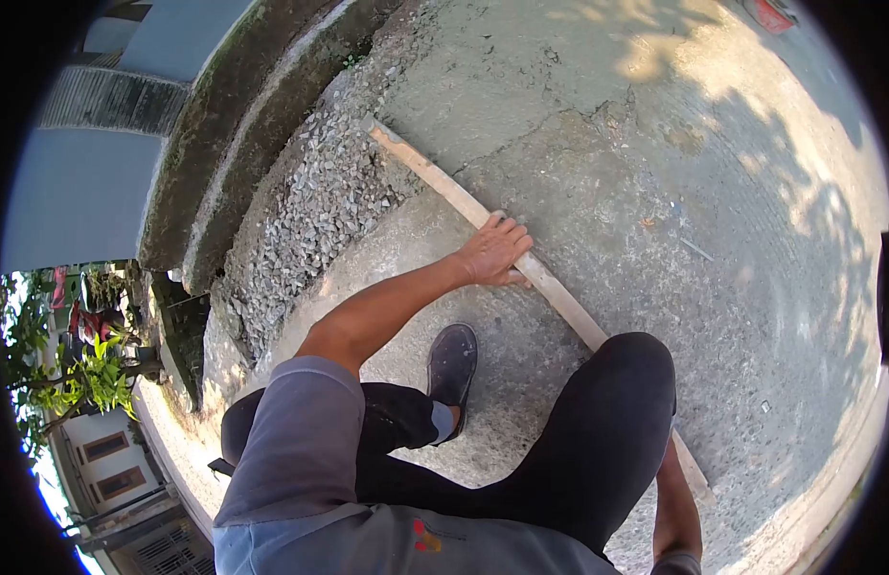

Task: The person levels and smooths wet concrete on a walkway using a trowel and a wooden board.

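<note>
A long wooden plank (437, 176) lies slantwise over the concrete ground, from the gravel edge at the upper left to the lower right. My left hand (495, 251) grips the plank near its middle, fingers bent over its far edge. Behind my raised knee, my right hand (671, 454) is at the plank's lower part; its fingers are mostly hidden by the knee and the plank. Wet-looking grey concrete (464, 86) spreads beyond the plank's upper end.
Loose gravel (315, 192) runs along a mossy curb (248, 134) on the left. My shoe (452, 364) stands below the plank. A thin stick (696, 250) lies on the right, and a red object (770, 14) sits at the top right. Green plants (100, 379) grow at the far left.
</note>
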The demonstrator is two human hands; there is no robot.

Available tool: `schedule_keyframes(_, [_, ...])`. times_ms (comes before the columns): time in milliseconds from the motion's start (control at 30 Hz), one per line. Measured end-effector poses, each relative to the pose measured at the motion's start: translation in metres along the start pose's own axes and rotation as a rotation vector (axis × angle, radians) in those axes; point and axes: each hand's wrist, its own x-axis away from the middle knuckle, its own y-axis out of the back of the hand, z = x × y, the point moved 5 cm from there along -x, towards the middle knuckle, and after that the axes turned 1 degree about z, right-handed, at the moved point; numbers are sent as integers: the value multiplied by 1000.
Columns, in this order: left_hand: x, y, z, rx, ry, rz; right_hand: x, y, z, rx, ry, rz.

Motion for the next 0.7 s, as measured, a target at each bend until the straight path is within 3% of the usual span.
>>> schedule_keyframes(133, [-55,-24,-105,64,-348,-64,89,-18,-44,-49,-154,-67])
schedule_keyframes(233, [-84,-16,-104,17,-409,-81,89,-13,-38,-48,-221,-67])
schedule_keyframes(400, [-119,30,33,-65,-236,-12,-29,27,32,-24,-200,-21])
schedule_keyframes(533, [-154,57,128,-384,-63,-111,-138,74,103,-29,-90,-117])
schedule_keyframes(633, [-173,57,136,-441,-31,-44,-145,76,115,-81,-48,-156])
schedule_keyframes(700, [-169,42,99,-346,-105,-22,-106,52,101,-48,-125,-151])
